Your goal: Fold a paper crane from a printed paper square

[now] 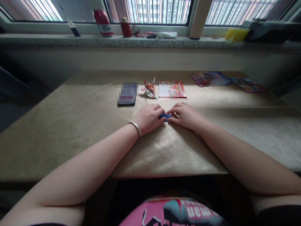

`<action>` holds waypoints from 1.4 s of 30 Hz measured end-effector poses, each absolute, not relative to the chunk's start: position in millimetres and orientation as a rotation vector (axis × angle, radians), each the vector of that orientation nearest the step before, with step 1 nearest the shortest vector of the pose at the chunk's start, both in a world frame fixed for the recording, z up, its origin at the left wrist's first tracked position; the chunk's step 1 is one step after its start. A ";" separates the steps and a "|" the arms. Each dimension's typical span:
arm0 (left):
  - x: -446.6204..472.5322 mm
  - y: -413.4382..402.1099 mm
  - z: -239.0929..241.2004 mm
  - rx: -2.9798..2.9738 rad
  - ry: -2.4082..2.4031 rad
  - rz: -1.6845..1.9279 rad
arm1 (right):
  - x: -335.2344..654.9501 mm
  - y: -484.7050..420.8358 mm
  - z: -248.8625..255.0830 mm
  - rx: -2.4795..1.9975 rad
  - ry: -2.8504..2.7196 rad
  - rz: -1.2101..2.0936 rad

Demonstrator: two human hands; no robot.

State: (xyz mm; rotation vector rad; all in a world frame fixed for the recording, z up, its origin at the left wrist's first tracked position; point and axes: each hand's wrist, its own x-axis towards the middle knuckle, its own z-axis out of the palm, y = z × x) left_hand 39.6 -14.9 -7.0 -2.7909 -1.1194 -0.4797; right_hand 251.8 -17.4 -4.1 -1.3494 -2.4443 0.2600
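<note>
Head view: the L hand and R hand were approx mid-table, btwn its near and far edges, each w/ thumb and fingers pinched on a small blue piece. Fingers hid much of it, so full shape and material couldn't be told. Toward the far edge, just beyond the hands, lay a dark phone-like slab, a folded paper figure and a red-and-white booklet; a stack of colourful printed sheets lay nr the far R corner. Main risk, I'd judge: w/ so little to hold, a fingertip could slip off; if the piece was paper, uneven pull btwn the hands could tear it or skew a crease. Reaching too far fwd could also knock or crush the paper figure, prob. light.
</note>
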 end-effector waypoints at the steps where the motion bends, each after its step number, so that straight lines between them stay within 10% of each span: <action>1: 39.5 -14.2 -7.6 -2.766 -1.176 -0.476 | 252.0 -17.3 -4.4 -1.356 -2.434 0.268; 24: 35.2 -1.6 -11.5 -2.949 -1.611 -1.044 | 247.1 -14.8 -8.6 -1.467 -1.995 0.866; 42: 36.5 1.5 -14.4 -2.913 -1.203 -1.199 | 230.7 -21.0 -9.6 -1.340 -2.151 0.495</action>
